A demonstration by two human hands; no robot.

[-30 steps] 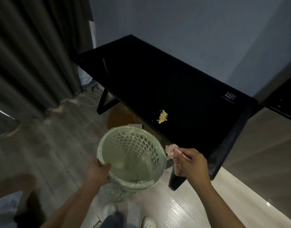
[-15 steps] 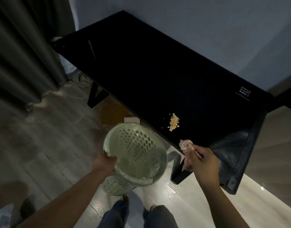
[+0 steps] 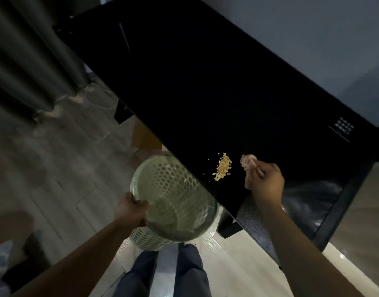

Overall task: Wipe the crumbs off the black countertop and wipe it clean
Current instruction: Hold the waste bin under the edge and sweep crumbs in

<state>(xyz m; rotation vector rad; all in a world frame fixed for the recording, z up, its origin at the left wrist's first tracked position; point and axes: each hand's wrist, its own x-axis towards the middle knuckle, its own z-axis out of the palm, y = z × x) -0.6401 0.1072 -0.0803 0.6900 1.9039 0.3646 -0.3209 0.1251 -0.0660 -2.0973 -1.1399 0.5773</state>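
Crumbs (image 3: 222, 166) on black countertop (image 3: 184, 99)

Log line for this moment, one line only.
left hand: holds bin rim below counter edge | right hand: holds cloth beside crumbs | crumbs: unswept on countertop

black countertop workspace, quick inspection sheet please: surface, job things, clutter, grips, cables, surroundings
surface: black countertop, one heap of yellowish crumbs near its front edge, few strays around it
job's things: crumpled pinkish cloth beside the crumbs, apart from them; pale green perforated plastic basket tilted, rim partly under the front edge
clutter: white printed label near the countertop's far right corner; brown cardboard box under the countertop
grips: left hand holds the basket rim; right hand grips the cloth
cables: thin white cable on the wood-look floor by the grey curtain
surroundings: blue-grey wall behind the countertop
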